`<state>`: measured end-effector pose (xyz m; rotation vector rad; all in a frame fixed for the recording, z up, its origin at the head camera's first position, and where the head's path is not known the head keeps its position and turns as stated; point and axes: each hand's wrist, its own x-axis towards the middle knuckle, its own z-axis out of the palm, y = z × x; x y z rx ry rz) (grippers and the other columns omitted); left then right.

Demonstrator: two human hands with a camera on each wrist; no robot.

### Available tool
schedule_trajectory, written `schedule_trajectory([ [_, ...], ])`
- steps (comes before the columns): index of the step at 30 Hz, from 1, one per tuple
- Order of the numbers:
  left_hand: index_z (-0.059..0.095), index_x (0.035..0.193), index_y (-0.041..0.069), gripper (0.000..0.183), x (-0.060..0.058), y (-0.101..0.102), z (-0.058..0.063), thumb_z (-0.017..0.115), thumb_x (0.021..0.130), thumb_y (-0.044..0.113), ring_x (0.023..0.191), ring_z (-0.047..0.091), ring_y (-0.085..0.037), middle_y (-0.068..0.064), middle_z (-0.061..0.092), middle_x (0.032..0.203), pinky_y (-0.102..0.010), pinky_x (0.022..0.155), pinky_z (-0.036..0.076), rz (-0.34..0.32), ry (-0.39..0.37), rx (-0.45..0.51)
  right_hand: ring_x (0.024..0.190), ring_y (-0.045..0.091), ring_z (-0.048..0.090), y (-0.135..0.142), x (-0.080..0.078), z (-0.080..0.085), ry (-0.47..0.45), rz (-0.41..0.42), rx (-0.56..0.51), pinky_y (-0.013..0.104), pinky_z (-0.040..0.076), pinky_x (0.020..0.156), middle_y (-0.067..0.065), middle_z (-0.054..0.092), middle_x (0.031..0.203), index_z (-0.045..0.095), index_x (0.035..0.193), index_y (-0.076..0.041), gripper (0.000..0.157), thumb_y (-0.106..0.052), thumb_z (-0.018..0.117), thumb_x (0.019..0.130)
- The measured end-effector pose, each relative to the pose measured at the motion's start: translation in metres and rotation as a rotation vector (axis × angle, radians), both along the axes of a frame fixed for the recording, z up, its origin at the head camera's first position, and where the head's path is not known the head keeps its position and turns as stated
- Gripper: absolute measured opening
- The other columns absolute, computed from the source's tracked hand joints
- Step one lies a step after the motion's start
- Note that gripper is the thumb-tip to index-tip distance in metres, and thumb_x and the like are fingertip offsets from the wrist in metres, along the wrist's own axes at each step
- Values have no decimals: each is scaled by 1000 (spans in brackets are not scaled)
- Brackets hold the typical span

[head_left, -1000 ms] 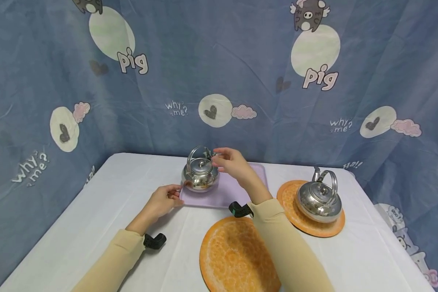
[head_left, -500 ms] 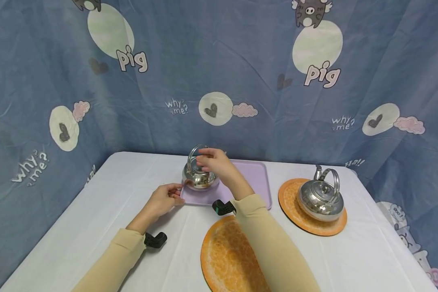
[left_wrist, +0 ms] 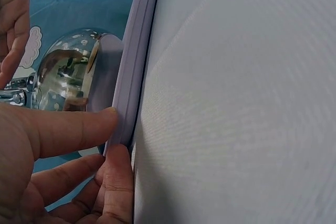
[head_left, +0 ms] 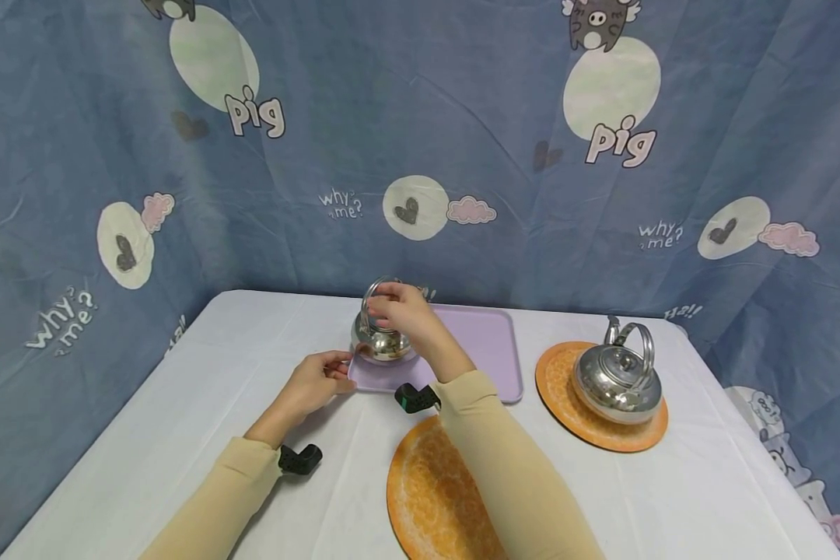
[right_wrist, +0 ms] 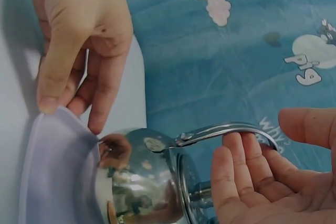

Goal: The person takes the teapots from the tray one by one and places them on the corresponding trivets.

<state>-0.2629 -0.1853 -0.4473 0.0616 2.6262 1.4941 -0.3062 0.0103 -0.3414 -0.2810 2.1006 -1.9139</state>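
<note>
A silver kettle (head_left: 379,342) stands upright on the left part of a lilac tray (head_left: 486,346). My left hand (head_left: 315,386) holds the tray's near left corner, its thumb on the rim (left_wrist: 128,77) and fingertips at the outer side. Above the kettle is my right hand (head_left: 411,319), covering part of the lid and spout in the head view. Its fingertips reach under the arched kettle handle (right_wrist: 210,128) and seem to touch it. The thumb stays apart from the handle, so the fingers are not closed round it.
To the right, a second silver kettle (head_left: 617,385) stands on a round orange mat (head_left: 556,381). Another round orange mat (head_left: 427,498) lies in front of the tray, partly under my right forearm. A blue patterned curtain (head_left: 308,249) rises behind the white table (head_left: 182,420).
My right hand has moved left, from the right side of the kettle to its handle. The left hand keeps its place at the tray corner, and the kettle stays put.
</note>
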Motion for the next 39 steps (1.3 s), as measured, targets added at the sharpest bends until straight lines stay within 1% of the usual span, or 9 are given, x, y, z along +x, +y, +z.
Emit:
schedule_trajectory([
  [6, 59, 146, -8, 59, -1, 1, 1, 79, 91, 0, 100, 66, -21, -20, 68, 119, -21, 76, 52, -1, 4, 14, 135, 39, 64, -2, -2, -2, -2, -33, -25, 47, 53, 115, 26, 62, 142, 49, 152, 8, 48, -11, 59, 109],
  [15, 59, 145, -9, 60, -1, 1, 1, 79, 90, 1, 100, 66, -21, -21, 68, 118, -21, 74, 52, -10, 17, 18, 131, 38, 65, -1, -2, -2, 6, -69, -14, 45, 55, 112, 25, 61, 141, 50, 151, 8, 48, -13, 60, 110],
  [18, 59, 146, -9, 60, -2, 1, 1, 79, 90, 0, 100, 66, -21, -21, 68, 118, -21, 74, 52, -7, 18, 18, 121, 32, 69, 1, -3, -2, 22, -89, -30, 44, 57, 110, 23, 65, 133, 53, 146, 9, 44, -11, 61, 109],
  [20, 59, 146, -9, 61, -2, 1, 1, 80, 89, 0, 100, 67, -22, -21, 68, 118, -21, 75, 52, -5, 18, 16, 111, 25, 69, 2, -3, -2, 35, -97, -29, 41, 59, 106, 18, 67, 124, 56, 141, 9, 39, -11, 61, 108],
  [22, 59, 145, -9, 61, -2, 1, 1, 80, 89, 1, 101, 66, -22, -20, 69, 117, -23, 77, 52, -1, 19, 8, 103, 19, 66, 3, -4, -3, 43, -96, -30, 38, 61, 101, 12, 66, 115, 58, 136, 9, 34, -9, 61, 108],
  [24, 59, 145, -9, 61, -2, 1, 0, 80, 89, 2, 101, 66, -23, -19, 69, 116, -25, 79, 52, 4, 18, 0, 100, 16, 65, 5, -4, -3, 50, -88, -27, 36, 61, 98, 8, 64, 110, 58, 134, 9, 32, -8, 61, 108],
  [27, 59, 146, -9, 61, -2, 0, -1, 80, 90, 2, 102, 65, -22, -18, 68, 116, -25, 80, 52, 9, 13, -4, 98, 15, 64, 7, -4, -3, 59, -84, -27, 35, 62, 96, 6, 62, 107, 58, 132, 9, 29, -7, 60, 108],
  [33, 58, 145, -10, 61, -1, 0, -1, 80, 89, 0, 100, 66, -21, -20, 68, 117, -21, 75, 52, -3, 18, 9, 96, 15, 64, 17, -1, 0, 79, -90, 8, 37, 62, 98, 6, 61, 106, 59, 132, 10, 29, -6, 60, 108],
  [39, 59, 146, -9, 61, -1, -1, -2, 79, 90, 0, 101, 65, -22, -20, 69, 118, -20, 76, 52, -7, 22, 9, 97, 15, 64, 30, 0, 3, 111, -70, 50, 36, 63, 96, 8, 63, 110, 59, 135, 9, 31, -7, 60, 108],
])
